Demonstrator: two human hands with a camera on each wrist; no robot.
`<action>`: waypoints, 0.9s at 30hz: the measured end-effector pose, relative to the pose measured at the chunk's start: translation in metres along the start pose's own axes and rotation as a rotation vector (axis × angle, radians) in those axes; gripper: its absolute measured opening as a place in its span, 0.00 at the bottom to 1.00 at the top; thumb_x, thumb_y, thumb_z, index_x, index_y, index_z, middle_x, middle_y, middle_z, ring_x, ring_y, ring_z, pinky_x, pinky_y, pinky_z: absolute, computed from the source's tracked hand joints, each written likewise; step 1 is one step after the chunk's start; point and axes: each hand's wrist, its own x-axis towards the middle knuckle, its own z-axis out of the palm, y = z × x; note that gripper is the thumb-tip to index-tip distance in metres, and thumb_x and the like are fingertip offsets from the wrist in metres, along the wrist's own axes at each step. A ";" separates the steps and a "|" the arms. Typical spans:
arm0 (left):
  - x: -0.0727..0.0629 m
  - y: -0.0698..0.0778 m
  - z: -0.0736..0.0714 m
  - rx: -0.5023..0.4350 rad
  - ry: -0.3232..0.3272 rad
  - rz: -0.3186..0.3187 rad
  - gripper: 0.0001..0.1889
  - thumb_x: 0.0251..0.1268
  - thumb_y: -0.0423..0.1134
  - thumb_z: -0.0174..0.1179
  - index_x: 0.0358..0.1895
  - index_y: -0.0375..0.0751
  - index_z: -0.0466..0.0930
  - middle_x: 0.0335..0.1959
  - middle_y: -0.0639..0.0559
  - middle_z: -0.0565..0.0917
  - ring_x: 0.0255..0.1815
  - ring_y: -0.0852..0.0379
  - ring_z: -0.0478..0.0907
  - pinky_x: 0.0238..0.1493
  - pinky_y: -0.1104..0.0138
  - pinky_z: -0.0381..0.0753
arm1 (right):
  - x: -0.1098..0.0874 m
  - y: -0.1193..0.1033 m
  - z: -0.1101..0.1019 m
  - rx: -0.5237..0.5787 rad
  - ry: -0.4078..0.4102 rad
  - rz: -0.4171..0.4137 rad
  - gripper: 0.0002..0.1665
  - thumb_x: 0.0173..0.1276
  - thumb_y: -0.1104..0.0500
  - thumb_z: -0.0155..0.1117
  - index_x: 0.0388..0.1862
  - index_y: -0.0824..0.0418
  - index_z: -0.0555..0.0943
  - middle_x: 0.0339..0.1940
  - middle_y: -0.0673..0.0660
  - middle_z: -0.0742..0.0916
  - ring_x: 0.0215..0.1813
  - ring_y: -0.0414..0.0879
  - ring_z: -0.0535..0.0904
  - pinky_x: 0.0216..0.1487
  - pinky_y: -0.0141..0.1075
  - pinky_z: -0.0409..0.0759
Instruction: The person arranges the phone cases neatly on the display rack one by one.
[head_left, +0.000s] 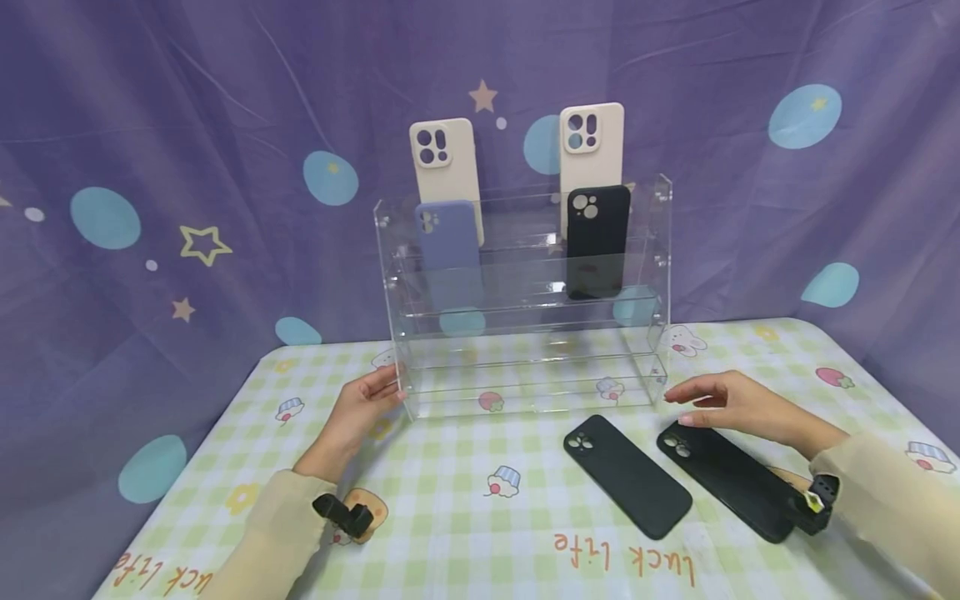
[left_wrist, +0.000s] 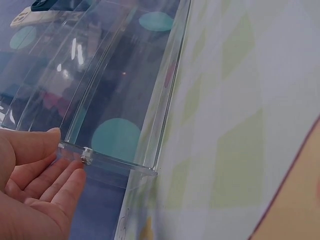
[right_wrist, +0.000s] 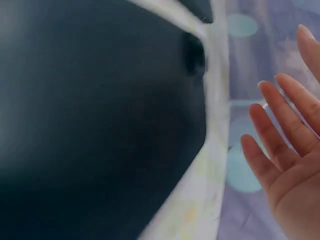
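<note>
A clear acrylic tiered stand (head_left: 525, 362) stands on the table. My left hand (head_left: 367, 398) is at its left side panel, fingers fairly straight; in the left wrist view, the thumb and fingertips (left_wrist: 77, 175) lie at the panel's edge. By the lower right corner, my right hand (head_left: 738, 408) hovers over the top end of a black phone case (head_left: 731, 479). The right wrist view has its fingers (right_wrist: 272, 145) spread with nothing between them. Beside that case lies a dark phone case (head_left: 628, 477), flat and slanted.
In the stand's top tier lean two white phone cases, left (head_left: 450, 175) and right (head_left: 592, 167). One tier lower are a lavender-blue phone case (head_left: 450, 242) and a black phone case (head_left: 597, 242). A checked cloth (head_left: 450, 500) covers the table; a purple curtain (head_left: 247, 108) hangs behind.
</note>
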 end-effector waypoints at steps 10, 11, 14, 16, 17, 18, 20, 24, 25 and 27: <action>0.001 -0.001 -0.001 -0.008 0.001 -0.005 0.26 0.64 0.24 0.55 0.65 0.26 0.64 0.63 0.32 0.69 0.56 0.55 0.76 0.49 0.79 0.76 | -0.019 0.023 0.002 0.023 -0.062 0.051 0.27 0.63 0.61 0.66 0.59 0.69 0.73 0.57 0.68 0.79 0.55 0.28 0.73 0.53 0.22 0.72; 0.001 -0.002 -0.001 -0.010 -0.001 -0.006 0.26 0.64 0.24 0.55 0.65 0.26 0.64 0.63 0.32 0.69 0.56 0.56 0.76 0.49 0.79 0.76 | -0.020 0.025 0.003 0.032 -0.065 0.043 0.27 0.62 0.61 0.66 0.59 0.70 0.73 0.56 0.68 0.79 0.55 0.27 0.73 0.53 0.21 0.72; 0.001 -0.002 -0.001 -0.011 -0.001 -0.013 0.26 0.64 0.25 0.55 0.65 0.26 0.63 0.64 0.32 0.69 0.56 0.55 0.75 0.48 0.78 0.76 | -0.022 0.030 0.006 0.058 -0.074 0.016 0.28 0.62 0.62 0.67 0.59 0.72 0.72 0.55 0.68 0.80 0.54 0.27 0.73 0.53 0.21 0.73; 0.000 -0.001 0.000 -0.005 -0.006 -0.013 0.26 0.65 0.26 0.55 0.66 0.27 0.63 0.64 0.32 0.68 0.59 0.51 0.74 0.48 0.79 0.76 | -0.023 0.032 0.008 0.057 -0.062 -0.001 0.29 0.61 0.63 0.67 0.59 0.73 0.72 0.54 0.66 0.80 0.53 0.29 0.74 0.51 0.21 0.74; 0.000 -0.001 0.000 -0.003 -0.009 -0.013 0.26 0.65 0.26 0.55 0.66 0.27 0.62 0.64 0.32 0.68 0.60 0.49 0.73 0.48 0.79 0.76 | -0.023 0.033 0.009 0.048 -0.051 -0.004 0.29 0.60 0.63 0.68 0.59 0.72 0.72 0.54 0.64 0.81 0.52 0.30 0.75 0.51 0.21 0.74; 0.000 0.000 0.000 -0.003 -0.010 -0.015 0.26 0.65 0.26 0.55 0.66 0.27 0.62 0.65 0.32 0.67 0.61 0.47 0.72 0.49 0.79 0.76 | -0.024 0.034 0.009 0.050 -0.045 0.000 0.30 0.60 0.63 0.68 0.59 0.72 0.72 0.55 0.63 0.81 0.52 0.30 0.75 0.51 0.21 0.73; 0.000 0.000 0.001 -0.005 -0.009 -0.016 0.26 0.65 0.26 0.55 0.66 0.27 0.63 0.65 0.32 0.67 0.61 0.48 0.72 0.49 0.79 0.76 | -0.026 0.035 0.010 0.039 -0.033 0.010 0.31 0.59 0.62 0.69 0.60 0.72 0.72 0.56 0.62 0.80 0.53 0.29 0.74 0.51 0.21 0.72; 0.001 -0.002 0.000 -0.016 0.006 -0.018 0.26 0.64 0.25 0.55 0.65 0.27 0.64 0.64 0.32 0.69 0.56 0.56 0.75 0.48 0.79 0.76 | -0.028 0.034 0.011 0.040 -0.049 0.055 0.35 0.60 0.59 0.69 0.63 0.72 0.69 0.60 0.69 0.77 0.55 0.25 0.71 0.52 0.19 0.70; 0.001 -0.002 0.000 -0.017 0.008 -0.017 0.26 0.64 0.25 0.55 0.65 0.26 0.64 0.64 0.32 0.69 0.55 0.58 0.76 0.48 0.79 0.76 | -0.028 0.034 0.011 0.051 -0.055 0.063 0.35 0.60 0.59 0.69 0.63 0.72 0.69 0.61 0.71 0.75 0.56 0.24 0.70 0.52 0.19 0.70; 0.001 -0.002 0.000 -0.016 0.009 -0.017 0.26 0.64 0.25 0.56 0.65 0.27 0.64 0.63 0.32 0.69 0.55 0.58 0.76 0.48 0.79 0.76 | -0.028 0.034 0.011 0.082 -0.067 0.080 0.37 0.60 0.59 0.68 0.64 0.73 0.67 0.62 0.74 0.73 0.57 0.23 0.69 0.51 0.18 0.71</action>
